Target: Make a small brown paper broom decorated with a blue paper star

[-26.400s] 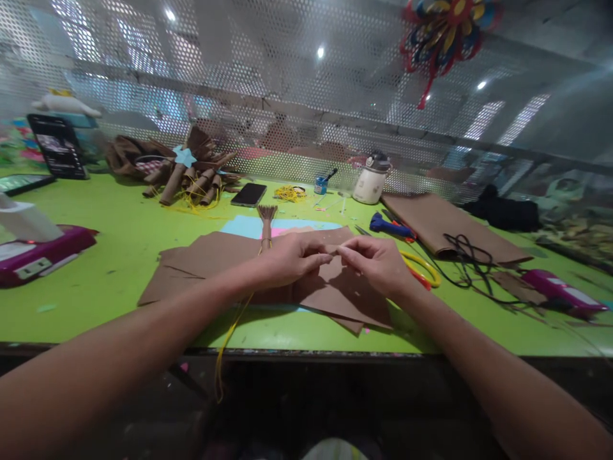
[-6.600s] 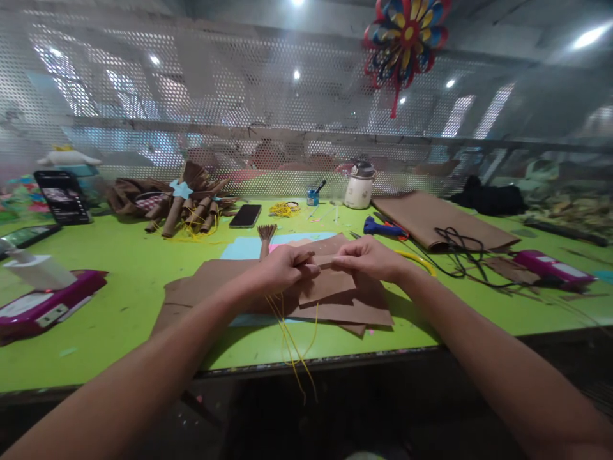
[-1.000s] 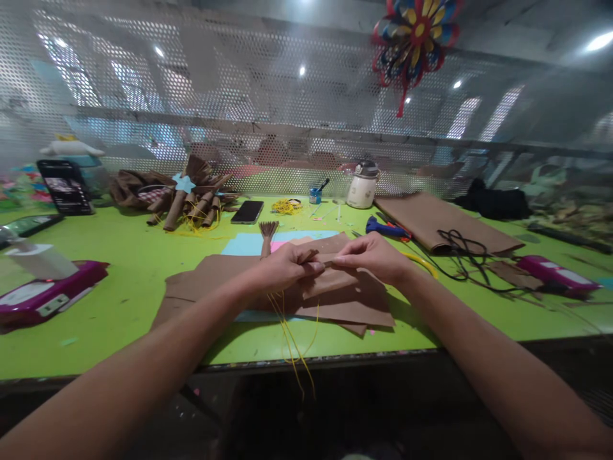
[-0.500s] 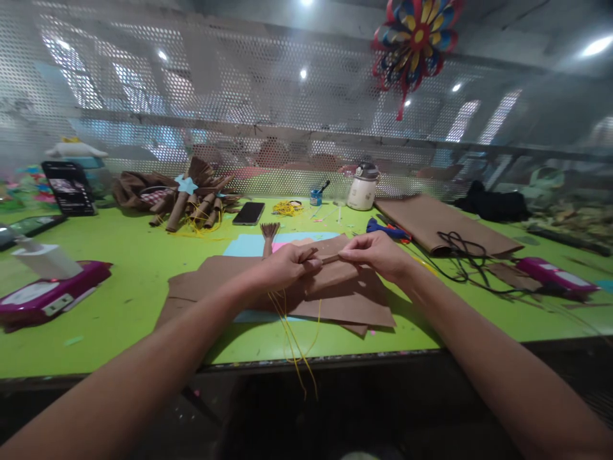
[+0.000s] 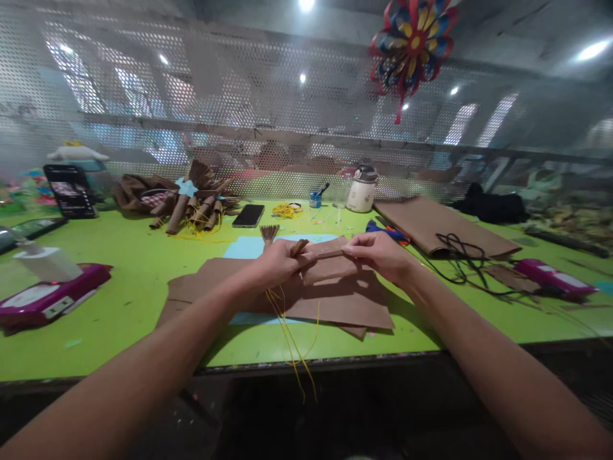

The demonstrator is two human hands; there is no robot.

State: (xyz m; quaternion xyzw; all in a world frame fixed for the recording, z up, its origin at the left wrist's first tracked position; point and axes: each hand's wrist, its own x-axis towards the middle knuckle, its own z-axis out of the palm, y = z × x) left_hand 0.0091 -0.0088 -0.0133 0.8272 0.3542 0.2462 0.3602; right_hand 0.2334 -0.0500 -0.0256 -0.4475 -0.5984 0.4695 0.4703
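Over the stacked brown paper sheets (image 5: 345, 305), my left hand (image 5: 282, 263) and my right hand (image 5: 378, 252) hold a narrow folded brown paper strip (image 5: 330, 253) between them. My left fingers are closed round its left end, and my right thumb and fingers pinch its right end. A fringed brown paper tuft (image 5: 269, 234) stands up just beyond my left hand. Below that hand, thin yellow strings (image 5: 287, 332) hang over the table's front edge; where they begin is hidden. Light blue paper (image 5: 239, 246) shows beneath the brown sheets.
At the back left lies a bundle of brown paper rolls (image 5: 201, 207); near it is a phone (image 5: 249, 216). A blue-handled tool (image 5: 383, 230), a folded brown sheet (image 5: 440, 223) and a black cable (image 5: 464, 262) are to the right. Purple power strips (image 5: 555, 278) sit at both sides.
The strip's left end has shifted slightly within my left fingers, and my left hand has moved a little left. Both hands still hold the strip.
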